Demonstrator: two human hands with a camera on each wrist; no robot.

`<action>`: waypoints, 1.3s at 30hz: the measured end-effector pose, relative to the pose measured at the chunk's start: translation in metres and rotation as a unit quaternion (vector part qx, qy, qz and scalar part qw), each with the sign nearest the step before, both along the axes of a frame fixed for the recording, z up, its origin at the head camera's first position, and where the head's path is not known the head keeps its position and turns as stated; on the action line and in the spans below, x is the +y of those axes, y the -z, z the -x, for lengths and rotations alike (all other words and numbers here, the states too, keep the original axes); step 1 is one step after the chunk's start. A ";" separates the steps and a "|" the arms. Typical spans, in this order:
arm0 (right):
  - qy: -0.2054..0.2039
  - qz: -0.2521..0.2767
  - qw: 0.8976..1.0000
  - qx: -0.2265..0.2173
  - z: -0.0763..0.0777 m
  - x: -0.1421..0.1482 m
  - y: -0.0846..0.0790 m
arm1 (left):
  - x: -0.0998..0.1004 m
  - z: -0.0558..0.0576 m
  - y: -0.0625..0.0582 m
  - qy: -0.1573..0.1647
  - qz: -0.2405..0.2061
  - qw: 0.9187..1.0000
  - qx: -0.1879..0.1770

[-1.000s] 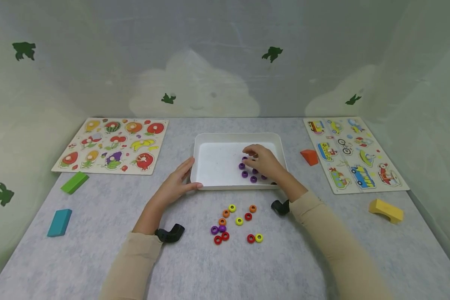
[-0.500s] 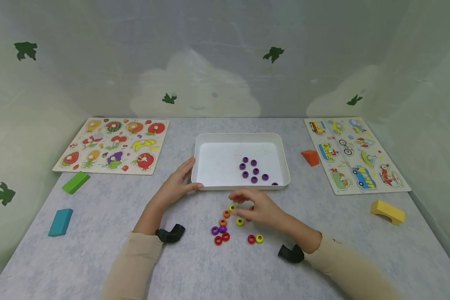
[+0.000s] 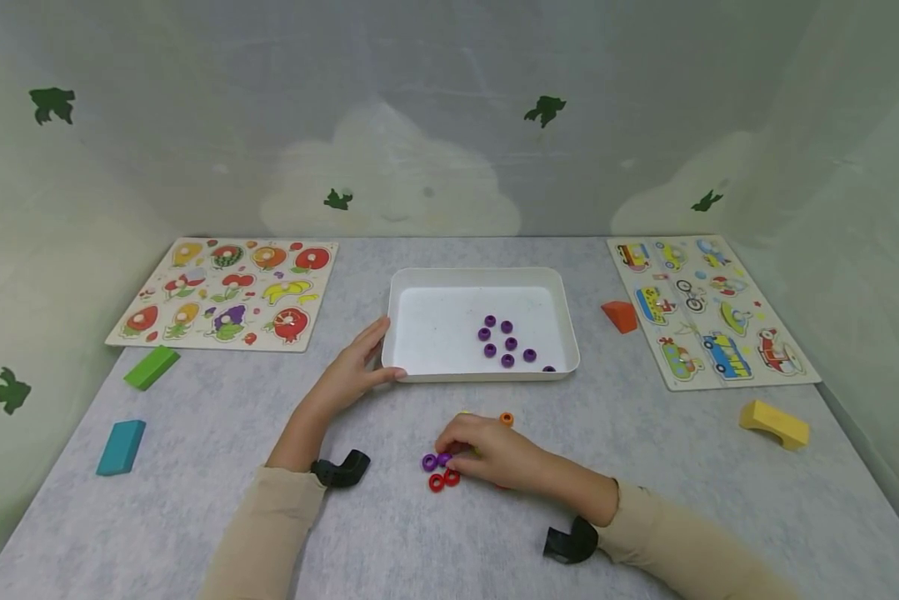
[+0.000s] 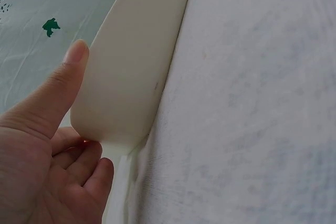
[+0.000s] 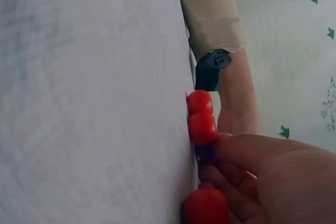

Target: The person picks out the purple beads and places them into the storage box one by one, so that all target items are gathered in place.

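My left hand [image 3: 353, 367] holds the near left corner of the white tray [image 3: 482, 377], its thumb along the front wall. Several purple beads [image 3: 511, 343] lie in the tray's right half. Below the tray, my right hand [image 3: 497, 454] reaches down to the table and pinches a purple bead [image 5: 205, 153] between thumb and fingers. A second purple bead [image 3: 429, 462] sits just left of the fingertips, and two red beads [image 3: 437, 482] lie in front of them. An orange bead [image 3: 506, 419] shows behind the hand, which hides most of the other loose beads.
A fruit puzzle board [image 3: 224, 292] lies back left, a vehicle puzzle board [image 3: 707, 312] back right. Green [image 3: 152, 367] and teal blocks [image 3: 121, 447] rest at the left. A red-orange block [image 3: 620, 316] and a yellow arch block [image 3: 775, 424] are at the right.
My right hand has come out of the tray, moved toward me over the loose beads, and lowered onto the purple bead. My left hand has stayed at the tray corner.
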State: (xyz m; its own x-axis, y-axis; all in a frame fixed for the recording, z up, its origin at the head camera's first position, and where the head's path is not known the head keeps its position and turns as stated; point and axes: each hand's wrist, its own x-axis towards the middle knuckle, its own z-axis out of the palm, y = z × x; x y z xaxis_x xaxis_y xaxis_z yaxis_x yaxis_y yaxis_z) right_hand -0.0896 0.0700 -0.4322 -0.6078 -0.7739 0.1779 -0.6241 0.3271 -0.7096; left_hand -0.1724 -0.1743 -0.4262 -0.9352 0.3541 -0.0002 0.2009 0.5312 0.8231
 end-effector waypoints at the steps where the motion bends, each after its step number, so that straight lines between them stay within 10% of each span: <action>1: -0.001 -0.005 1.000 0.011 0.000 0.000 0.000 | 0.000 0.000 0.000 0.000 -0.001 1.000 0.000; 15: 0.002 -0.002 1.000 0.008 0.004 -0.001 -0.014 | 0.000 -0.001 -0.002 0.002 0.004 1.000 -0.001; 22: 0.108 0.055 0.992 0.035 0.046 0.020 -0.036 | 0.001 0.000 -0.001 0.002 0.001 1.000 0.000; 29: 0.260 -0.009 0.965 0.008 0.100 0.051 -0.025 | 0.002 0.000 0.000 0.003 -0.006 1.000 -0.004; 39: 0.291 -0.118 0.947 -0.069 0.116 0.055 -0.016 | 0.001 -0.001 -0.001 -0.002 0.002 1.000 -0.004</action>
State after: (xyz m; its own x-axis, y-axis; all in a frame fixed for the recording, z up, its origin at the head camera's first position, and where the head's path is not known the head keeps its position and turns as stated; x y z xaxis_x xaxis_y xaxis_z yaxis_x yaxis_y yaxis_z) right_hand -0.2052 0.1254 -0.4163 -0.9483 -0.3091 -0.0715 -0.1955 0.7469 -0.6355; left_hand -0.1718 -0.1730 -0.4256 -0.9363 0.3511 -0.0100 0.1919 0.5351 0.8227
